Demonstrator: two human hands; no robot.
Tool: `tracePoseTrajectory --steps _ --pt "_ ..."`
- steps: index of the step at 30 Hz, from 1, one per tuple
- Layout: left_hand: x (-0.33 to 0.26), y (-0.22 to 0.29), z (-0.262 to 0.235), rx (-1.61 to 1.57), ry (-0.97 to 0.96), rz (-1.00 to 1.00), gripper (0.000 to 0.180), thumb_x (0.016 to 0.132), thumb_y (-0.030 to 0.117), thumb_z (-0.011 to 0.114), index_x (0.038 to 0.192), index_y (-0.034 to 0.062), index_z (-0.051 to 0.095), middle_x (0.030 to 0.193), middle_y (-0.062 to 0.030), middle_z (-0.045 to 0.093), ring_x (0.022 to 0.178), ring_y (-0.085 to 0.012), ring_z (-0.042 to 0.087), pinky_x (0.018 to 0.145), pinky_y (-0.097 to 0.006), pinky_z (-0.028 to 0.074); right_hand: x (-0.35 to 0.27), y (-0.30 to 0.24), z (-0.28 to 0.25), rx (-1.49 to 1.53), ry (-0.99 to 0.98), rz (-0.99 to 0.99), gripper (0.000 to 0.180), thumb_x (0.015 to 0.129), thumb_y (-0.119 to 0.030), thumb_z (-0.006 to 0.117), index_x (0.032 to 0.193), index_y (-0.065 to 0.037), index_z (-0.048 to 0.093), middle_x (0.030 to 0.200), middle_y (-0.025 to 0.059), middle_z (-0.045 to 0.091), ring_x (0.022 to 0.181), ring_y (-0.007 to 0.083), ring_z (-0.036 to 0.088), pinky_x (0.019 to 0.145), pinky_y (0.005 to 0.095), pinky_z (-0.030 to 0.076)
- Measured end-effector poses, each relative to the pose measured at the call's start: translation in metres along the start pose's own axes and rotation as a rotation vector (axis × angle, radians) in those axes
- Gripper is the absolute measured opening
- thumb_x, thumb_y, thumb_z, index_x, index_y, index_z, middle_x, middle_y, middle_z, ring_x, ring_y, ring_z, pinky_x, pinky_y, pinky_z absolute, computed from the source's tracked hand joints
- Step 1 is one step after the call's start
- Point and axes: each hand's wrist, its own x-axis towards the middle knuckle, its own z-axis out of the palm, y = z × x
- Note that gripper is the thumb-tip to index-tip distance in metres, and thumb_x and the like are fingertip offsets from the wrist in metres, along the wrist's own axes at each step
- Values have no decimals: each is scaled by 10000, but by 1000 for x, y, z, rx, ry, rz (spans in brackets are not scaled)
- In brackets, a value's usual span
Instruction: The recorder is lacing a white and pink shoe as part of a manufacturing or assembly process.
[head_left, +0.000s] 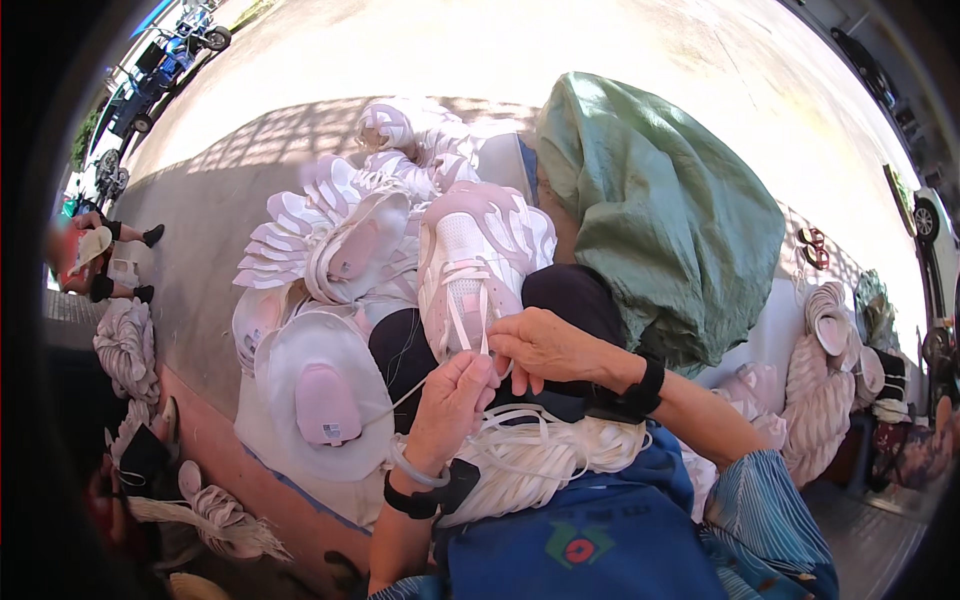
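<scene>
A white and pink shoe upper (455, 225) rests between my dark-clad knees, its laced front toward me. White shoelace (484, 315) ends run down from its eyelets. My left hand (450, 405), closed, pinches the lace at the lower end of the shoe. Right beside it, my right hand (540, 345) is also closed, its thumb and forefinger pinching the lace; the other fingers curl below. The two hands nearly touch. Across my lap, over a blue apron (590, 530), lies a thick bundle of loose white shoelaces (540, 455).
Nested shoe uppers (325, 235) pile up to the left, with a white upper showing its pink insole (330, 395) nearer me. A green cloth sack (660, 210) bulges at the right. More bundled uppers (815, 415) stand far right. Another person (95, 250) sits at far left.
</scene>
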Motion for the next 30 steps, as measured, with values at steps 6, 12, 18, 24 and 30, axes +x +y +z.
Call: tracePoseTrajectory --steps 6,12,18,24,30 --pt "-9 0 21 298 -210 134 397 1022 318 437 819 19 602 633 7 502 540 -54 428 477 -213 343 20 -7 -2 371 -116 149 326 982 -246 480 950 24 659 601 18 542 400 63 413 366 218 321" --pt "-35 7 -13 318 -86 176 395 1022 276 418 872 -27 621 801 -53 610 786 -109 574 771 -257 453 15 -7 -2 493 -62 70 275 953 -228 564 876 10 677 570 -34 486 472 38 399 402 204 288" --pt "-94 -11 -109 -345 15 519 388 1027 271 371 777 35 551 1267 -205 535 1216 -307 483 1067 -498 347 -12 5 -45 -11 176 -63 270 939 -211 569 800 -3 669 602 -34 514 541 37 441 518 187 341" --pt "-156 -2 -184 -648 78 827 309 1020 223 407 847 44 589 1387 -180 478 1363 -346 351 1167 -553 157 -29 36 -68 511 282 -45 244 939 -223 595 814 -17 637 625 -30 530 511 40 433 483 199 336" --pt "-258 9 -265 -576 123 1011 273 1001 181 445 1039 -21 625 1386 -120 497 1391 -321 307 1186 -540 128 -39 68 -86 364 457 45 232 902 -265 637 805 -55 638 599 -58 496 446 29 379 411 202 268"
